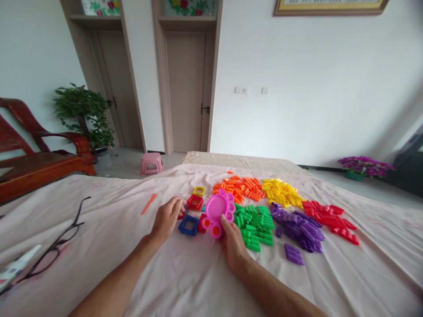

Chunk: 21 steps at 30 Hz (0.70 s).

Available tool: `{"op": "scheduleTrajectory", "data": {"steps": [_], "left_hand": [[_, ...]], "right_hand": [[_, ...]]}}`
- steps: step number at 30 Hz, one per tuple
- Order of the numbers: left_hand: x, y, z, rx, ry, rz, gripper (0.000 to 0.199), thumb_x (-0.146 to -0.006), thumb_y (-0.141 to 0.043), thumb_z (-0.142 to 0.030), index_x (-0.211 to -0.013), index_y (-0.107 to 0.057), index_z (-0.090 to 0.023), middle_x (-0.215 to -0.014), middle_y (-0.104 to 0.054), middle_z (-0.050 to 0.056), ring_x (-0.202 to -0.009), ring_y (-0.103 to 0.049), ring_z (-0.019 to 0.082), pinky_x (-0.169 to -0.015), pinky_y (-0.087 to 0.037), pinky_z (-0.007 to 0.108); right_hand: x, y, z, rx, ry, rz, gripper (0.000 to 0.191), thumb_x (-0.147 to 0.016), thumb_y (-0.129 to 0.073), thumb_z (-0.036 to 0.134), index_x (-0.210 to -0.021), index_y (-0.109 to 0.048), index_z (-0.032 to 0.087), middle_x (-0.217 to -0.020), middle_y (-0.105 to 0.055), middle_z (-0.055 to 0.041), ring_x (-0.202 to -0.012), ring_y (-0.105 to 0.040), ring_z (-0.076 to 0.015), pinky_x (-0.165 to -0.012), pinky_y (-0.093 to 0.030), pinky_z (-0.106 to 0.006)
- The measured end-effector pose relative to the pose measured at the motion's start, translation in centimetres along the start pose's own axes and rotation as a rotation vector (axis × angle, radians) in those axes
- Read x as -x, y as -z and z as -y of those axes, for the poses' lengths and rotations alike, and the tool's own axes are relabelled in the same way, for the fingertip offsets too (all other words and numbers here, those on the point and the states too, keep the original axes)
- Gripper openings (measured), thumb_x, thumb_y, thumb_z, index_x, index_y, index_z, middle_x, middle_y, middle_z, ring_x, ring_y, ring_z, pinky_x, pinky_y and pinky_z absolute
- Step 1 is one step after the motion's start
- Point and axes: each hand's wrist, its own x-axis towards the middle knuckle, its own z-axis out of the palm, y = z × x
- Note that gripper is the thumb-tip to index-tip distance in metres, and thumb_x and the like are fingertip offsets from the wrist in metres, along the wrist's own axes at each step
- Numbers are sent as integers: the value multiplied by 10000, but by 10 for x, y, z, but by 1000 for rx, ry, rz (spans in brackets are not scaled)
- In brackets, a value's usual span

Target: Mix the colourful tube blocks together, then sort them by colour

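My right hand (233, 244) grips a pink plastic piece (216, 208) by its lower edge, thumb on top. This piece has a broad rounded middle with several small round cups along its rim, and orange shows in two of the lower ones. My left hand (168, 219) is closed, fingertips pressed together beside the square frames; a small dark bit shows at the fingertips, too small to name. Near it lie a blue square frame (188, 225), a red frame (195, 203) and a yellow frame (198, 191). Another red piece is partly hidden behind the pink one.
Sorted plastic tube pieces lie in piles: orange (243, 188), yellow (282, 192), green (256, 224), purple (299, 229) and red (330, 218). Eyeglasses (54, 246), a white tube (20, 266) and an orange stick (148, 204) lie at left on the pale cloth (158, 281).
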Motion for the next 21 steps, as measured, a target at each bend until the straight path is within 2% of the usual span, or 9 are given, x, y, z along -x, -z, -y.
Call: {"op": "scheduleTrajectory", "data": {"steps": [3, 6, 9, 12, 15, 21], "left_hand": [[-14, 13, 30, -129, 54, -14, 258, -863, -523, -427, -930, -661, -220, -933, -733, 59, -885, -680, 207, -788, -494, 286], [-18, 17, 49, -168, 56, 108, 225, -732, -669, -377, -878, -676, -206, -902, -737, 49, -852, -680, 210, -769, -496, 285], [-16, 13, 54, -213, 35, 199, 304, -660, -744, -387, -894, -683, -201, -919, -737, 52, -884, -670, 223, -775, -487, 288], [-13, 9, 52, -277, 21, 220, 340, -700, -730, -421, -953, -668, -203, -985, -729, 72, -951, -653, 235, -800, -466, 296], [-12, 7, 47, -339, 12, 236, 293, -768, -681, -413, -971, -644, -205, -1008, -723, 73, -960, -648, 224, -782, -449, 286], [-15, 16, 48, -471, 3, 233, 242, -822, -648, -393, -982, -602, -217, -995, -721, 34, -930, -652, 175, -749, -427, 250]], "right_hand": [[-3, 1, 1, -34, -10, -21, 459, -712, -753, 620, -832, -645, 191, -691, -662, -30, -593, -544, -181, -513, -380, -278], [-3, 1, -1, -21, -9, 0, 431, -725, -754, 596, -824, -646, 190, -681, -657, -24, -593, -541, -179, -517, -387, -279], [-3, 2, -3, -33, -19, 27, 424, -735, -749, 593, -815, -636, 192, -699, -666, -25, -614, -557, -184, -529, -392, -281], [-3, 3, -4, -36, -25, 51, 428, -744, -742, 594, -826, -633, 189, -744, -687, -38, -657, -585, -198, -547, -401, -285], [-4, 4, -5, -34, -20, 55, 426, -755, -736, 590, -843, -634, 186, -774, -699, -40, -675, -591, -195, -560, -402, -281], [-4, 3, -5, -48, -28, 53, 409, -742, -767, 554, -858, -647, 181, -771, -702, -31, -676, -585, -182, -565, -391, -270]]}}
